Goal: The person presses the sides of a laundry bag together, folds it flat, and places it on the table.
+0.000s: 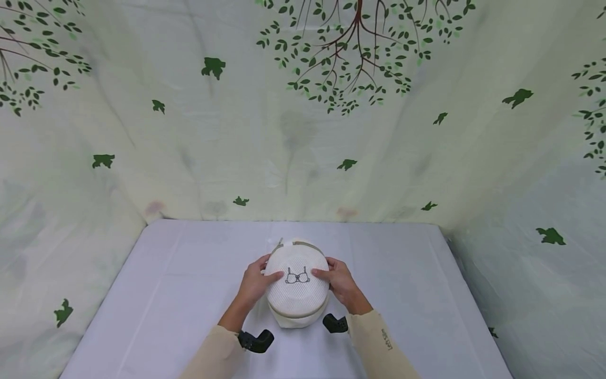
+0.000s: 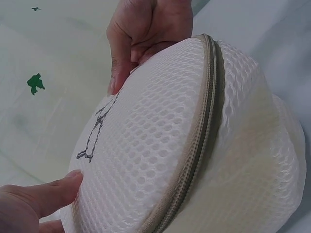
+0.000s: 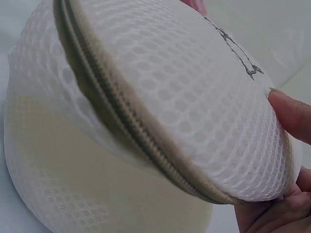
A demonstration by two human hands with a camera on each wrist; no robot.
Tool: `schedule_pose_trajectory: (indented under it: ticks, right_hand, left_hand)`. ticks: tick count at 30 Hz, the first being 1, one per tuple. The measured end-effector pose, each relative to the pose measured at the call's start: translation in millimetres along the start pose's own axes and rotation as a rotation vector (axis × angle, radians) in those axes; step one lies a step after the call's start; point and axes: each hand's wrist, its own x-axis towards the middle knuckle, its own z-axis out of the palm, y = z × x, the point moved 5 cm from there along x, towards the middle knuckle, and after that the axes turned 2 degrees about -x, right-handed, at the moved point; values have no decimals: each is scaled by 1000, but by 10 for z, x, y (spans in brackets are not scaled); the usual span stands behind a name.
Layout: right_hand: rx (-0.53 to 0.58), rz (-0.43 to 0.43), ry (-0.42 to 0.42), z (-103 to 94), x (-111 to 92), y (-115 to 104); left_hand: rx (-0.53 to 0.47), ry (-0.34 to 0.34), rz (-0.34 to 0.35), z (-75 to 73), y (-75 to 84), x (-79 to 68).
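- Left hand (image 1: 254,281), angled inward, pinches bag (image 1: 297,295) at left
- Right hand (image 1: 343,281), angled inward, pinches right
- Table (image 1: 199,279) extends both sides; far edge apart

This was a small booth, screened by pale sheeting (image 1: 265,131) that rose behind the far edge of a white-covered worktop (image 1: 189,284) and beyond its left and right edges. Leafy branches (image 1: 359,50) and dark green shapes (image 1: 214,67) patterned the sheeting, which came close to the 2 far corners; whether home, workshop or lab surrounded it could not be told.
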Motion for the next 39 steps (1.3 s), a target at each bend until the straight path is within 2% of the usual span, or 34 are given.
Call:
schedule_pose_trajectory:
  ticks: [7,10,14,17,22,27,30,33,39]
  right_hand:
    - [-100,-25,63,-1,3,23]
    - [-188,-40,122,-10,-1,34]
    - [-326,-84,183,-11,-28,31]
    - [-432,-137,202,1,-49,38]
    - [-583,-283,219,34,-103,27]
    - [-724,-445,208,63,-152,-8]
    - [-790,-519,179,80,-172,-16]
    - [-819,-540,141,95,-186,-7]
    - [-933,-520,71,125,-188,40]
  left_hand:
    - [111,28,71,36,-40,18]
    - [172,35,139,54,-38,10]
    - [269,38,265,81,-19,-14]
    - [341,33,347,102,3,-42]
    - [450,25,460,137,31,-83]
    - [560,12,569,176,26,-112]
    - [598,-22,605,199,9,-119]
    - [628,-68,623,218,-15,-118]
    - [737,-142,679,262,-55,-110]
